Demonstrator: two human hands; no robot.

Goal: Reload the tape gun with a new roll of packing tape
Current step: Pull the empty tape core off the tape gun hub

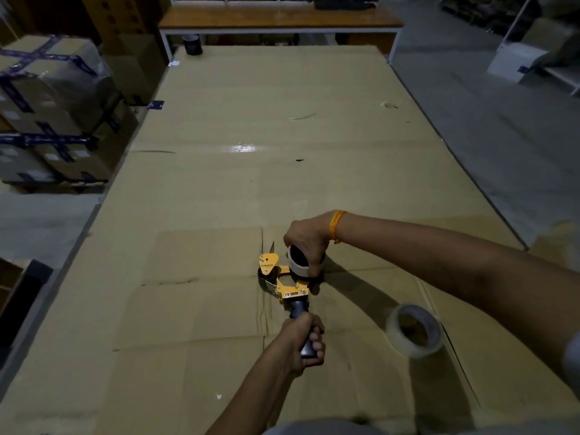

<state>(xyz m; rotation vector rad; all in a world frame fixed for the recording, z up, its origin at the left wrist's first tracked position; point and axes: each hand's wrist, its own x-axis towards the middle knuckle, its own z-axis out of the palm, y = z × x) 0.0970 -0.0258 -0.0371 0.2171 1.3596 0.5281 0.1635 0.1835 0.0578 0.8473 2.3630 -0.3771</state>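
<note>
A yellow tape gun (284,282) lies near the middle of the near part of a long table covered in flattened cardboard (219,183); its dark handle points toward the person and its yellow guard plate and blade point away. The left hand (306,342) is wrapped tight around the handle, fingers curled fully closed on it. The right hand (306,240) reaches in from the right, an orange thread band (336,226) on its wrist; its fingers are bent down over a white ring (298,262) at the gun's spool position, gripping its rim from above; whether this ring is an empty core or carries tape cannot be told; whether it sits on the hub or is lifted just off it cannot be told either.

A clear roll of packing tape (414,329) rests on the cardboard to the near right, under the right forearm, well apart from the gun and touched by neither hand.

Far left on the table stands a small dark roll (192,44); stacked cartons (53,98) bound with dark blue tape stand beside the table on the left.
</note>
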